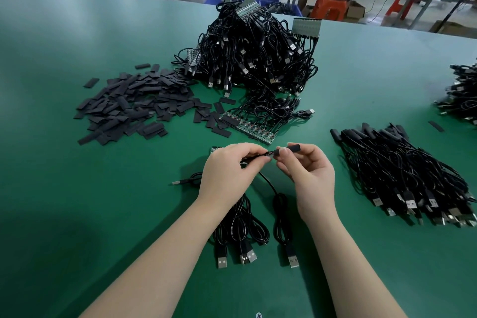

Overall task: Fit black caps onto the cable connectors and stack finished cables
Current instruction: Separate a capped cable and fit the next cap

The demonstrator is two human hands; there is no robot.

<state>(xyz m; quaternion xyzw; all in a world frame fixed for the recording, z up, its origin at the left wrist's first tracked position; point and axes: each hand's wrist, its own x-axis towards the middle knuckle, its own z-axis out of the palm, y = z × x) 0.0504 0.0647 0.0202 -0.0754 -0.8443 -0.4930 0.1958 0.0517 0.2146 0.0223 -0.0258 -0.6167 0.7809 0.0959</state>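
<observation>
pinching the black cap (291, 149) lying level, left-right, its mouth facing left.

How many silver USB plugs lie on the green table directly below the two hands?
4. Three silver USB plugs lie together at the left. The fourth lies apart at the right. More could be hidden under the black cable loops.

The connector end is mostly covered by the left hand (229, 165) fingers, so how far the black cap (290, 149) is pushed on can't really be made out. A cable pile (462, 93) at the tabletop's right edge is cut off by the frame.
</observation>
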